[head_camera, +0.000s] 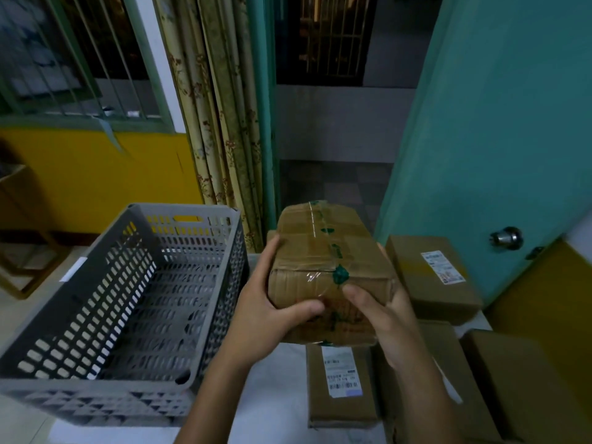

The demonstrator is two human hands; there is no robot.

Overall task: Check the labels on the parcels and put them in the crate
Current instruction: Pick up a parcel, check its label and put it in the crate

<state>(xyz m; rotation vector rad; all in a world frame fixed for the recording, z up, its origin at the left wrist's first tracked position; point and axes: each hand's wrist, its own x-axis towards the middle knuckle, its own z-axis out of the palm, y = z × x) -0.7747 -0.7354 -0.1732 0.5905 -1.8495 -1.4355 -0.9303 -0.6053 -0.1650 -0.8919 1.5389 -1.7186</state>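
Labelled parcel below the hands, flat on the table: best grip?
Take the labelled parcel across its two long side edges, coming from above. It lies flat, label up, long axis running away from the person. Its left side faces bare table; its right side sits close against a neighbouring box, so fingers there will probably need to wedge in.

A brown cardboard parcel [330, 267], sealed with clear tape and tape printed in green, is held tilted in the air just right of the crate [128, 302]. The grey plastic crate, with perforated walls and floor, is seen standing open on the bench. A flat parcel with a white barcode label [341, 382] lies below the held one. Another labelled parcel [432, 277] lies to the right, and two plain brown ones [519, 379] are seen nearer.
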